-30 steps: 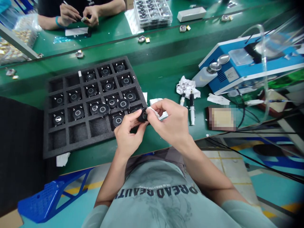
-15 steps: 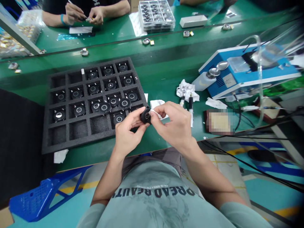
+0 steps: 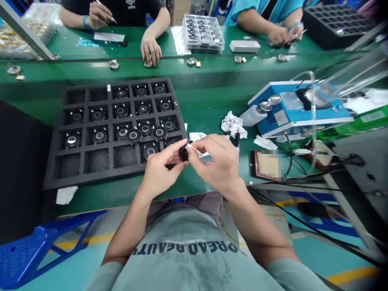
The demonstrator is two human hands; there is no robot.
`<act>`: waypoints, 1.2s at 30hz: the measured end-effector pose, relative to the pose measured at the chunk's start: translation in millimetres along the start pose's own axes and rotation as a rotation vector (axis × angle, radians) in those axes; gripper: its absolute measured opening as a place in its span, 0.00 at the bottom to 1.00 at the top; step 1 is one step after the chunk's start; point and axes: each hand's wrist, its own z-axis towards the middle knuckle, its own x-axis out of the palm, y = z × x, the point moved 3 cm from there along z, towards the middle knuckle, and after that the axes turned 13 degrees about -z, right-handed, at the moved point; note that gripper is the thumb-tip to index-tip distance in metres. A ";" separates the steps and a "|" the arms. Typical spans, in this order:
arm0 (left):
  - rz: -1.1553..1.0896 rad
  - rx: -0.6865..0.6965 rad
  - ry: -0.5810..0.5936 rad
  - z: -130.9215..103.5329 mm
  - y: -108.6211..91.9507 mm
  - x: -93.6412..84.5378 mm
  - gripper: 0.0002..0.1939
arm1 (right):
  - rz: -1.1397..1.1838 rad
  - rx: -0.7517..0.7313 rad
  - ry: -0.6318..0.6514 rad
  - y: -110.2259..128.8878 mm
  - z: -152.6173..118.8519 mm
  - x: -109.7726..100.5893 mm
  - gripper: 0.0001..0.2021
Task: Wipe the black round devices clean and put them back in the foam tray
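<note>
Between thumb and fingers of my left hand (image 3: 160, 169) is a round black smartwatch case (image 3: 183, 152), tilted on edge. My right hand (image 3: 216, 159) is closed in a pinch on a small white wipe (image 3: 194, 150), which it presses against the case's near side. The fingertips cover part of the case. Just left of my hands lies a dark foam tray (image 3: 100, 174) with several round black watch cases in its compartments. One loose watch case (image 3: 133, 136) and another (image 3: 159, 133) rest across the dividers.
Right of my hands are crumpled white tissue (image 3: 233, 123), a pump bottle (image 3: 254, 116), a blue machine (image 3: 298, 115) and a brown-edged block (image 3: 266, 165). Across the green bench, a co-worker's hand (image 3: 150, 49) touches a small part. A clear divided box (image 3: 202, 34) stands behind.
My view has shifted, showing more of the far bench. The wipe now covers more of the case's face. A co-worker's hand has reached forward to a small part on the bench.
</note>
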 end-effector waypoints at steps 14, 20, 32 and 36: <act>-0.040 -0.102 0.057 2.8 -2.3 0.1 0.30 | -0.087 -0.352 0.060 -12.2 9.5 -8.0 0.04; -0.071 -0.125 0.079 4.0 -2.9 1.0 0.30 | -0.101 -0.477 0.087 -12.3 12.1 -7.8 0.04; -0.075 -0.156 0.079 4.4 -4.1 -0.3 0.31 | -0.114 -0.530 0.120 -17.2 17.7 -8.7 0.04; -0.040 -0.172 0.075 4.6 -4.5 0.1 0.31 | -0.143 -0.570 0.146 -12.5 18.2 -8.6 0.07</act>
